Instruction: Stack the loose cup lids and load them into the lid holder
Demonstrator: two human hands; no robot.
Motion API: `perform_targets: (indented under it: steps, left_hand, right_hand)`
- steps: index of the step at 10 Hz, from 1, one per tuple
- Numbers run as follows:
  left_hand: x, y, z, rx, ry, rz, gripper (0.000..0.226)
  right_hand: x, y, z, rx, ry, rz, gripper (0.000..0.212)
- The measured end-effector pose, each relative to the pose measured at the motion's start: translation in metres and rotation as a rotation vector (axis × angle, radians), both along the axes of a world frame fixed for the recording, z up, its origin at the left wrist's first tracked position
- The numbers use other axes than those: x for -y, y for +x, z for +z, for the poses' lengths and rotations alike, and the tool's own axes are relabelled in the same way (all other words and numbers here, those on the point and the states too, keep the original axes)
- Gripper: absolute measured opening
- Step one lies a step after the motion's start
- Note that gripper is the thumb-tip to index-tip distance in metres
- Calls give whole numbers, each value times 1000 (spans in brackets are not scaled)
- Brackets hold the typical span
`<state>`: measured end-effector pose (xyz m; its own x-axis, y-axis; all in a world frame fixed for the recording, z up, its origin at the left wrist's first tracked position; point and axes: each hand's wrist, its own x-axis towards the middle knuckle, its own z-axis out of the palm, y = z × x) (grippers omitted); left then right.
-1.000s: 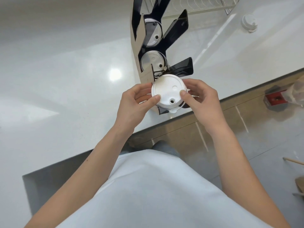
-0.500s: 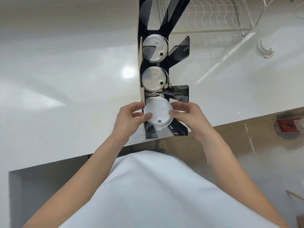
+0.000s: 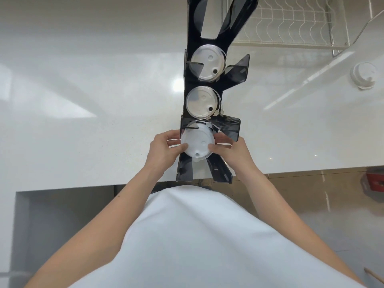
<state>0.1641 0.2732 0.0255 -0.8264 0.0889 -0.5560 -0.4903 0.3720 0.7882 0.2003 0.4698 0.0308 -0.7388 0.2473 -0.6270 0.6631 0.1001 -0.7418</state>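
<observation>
A black lid holder (image 3: pixel 188 84) with several slots stands on the white counter. Both hands grip a stack of white cup lids (image 3: pixel 197 143) at the nearest slot, and its far end is inside the slot. My left hand (image 3: pixel 164 147) grips its left side, thumb on the top lid. My right hand (image 3: pixel 232 149) grips its right side the same way. White lids fill the middle slot (image 3: pixel 200 101) and the slot behind it (image 3: pixel 207 62). One loose white lid (image 3: pixel 363 75) lies on the counter at the far right.
A white wire rack (image 3: pixel 291 23) stands behind the holder at the back right. The counter's front edge (image 3: pixel 291 172) runs just below my hands, with tiled floor and a red object (image 3: pixel 374 182) beyond it. A grey recess (image 3: pixel 62 215) lies at the lower left.
The view has tilted up. Both hands have carried the lid stack forward from in front of the holder into its nearest slot. The grip is unchanged.
</observation>
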Motion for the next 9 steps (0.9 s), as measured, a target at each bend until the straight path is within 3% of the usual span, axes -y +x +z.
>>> perform_targets:
  steps: [5,9]
  left_hand:
    - [9,-3,-4,25,-51,-34,34]
    - [63,25,4,-108,-23,-277,35]
  right_hand:
    - [9,9,1,34,-20,-156,33]
    - [60,72,4,-115,-171,-716,18]
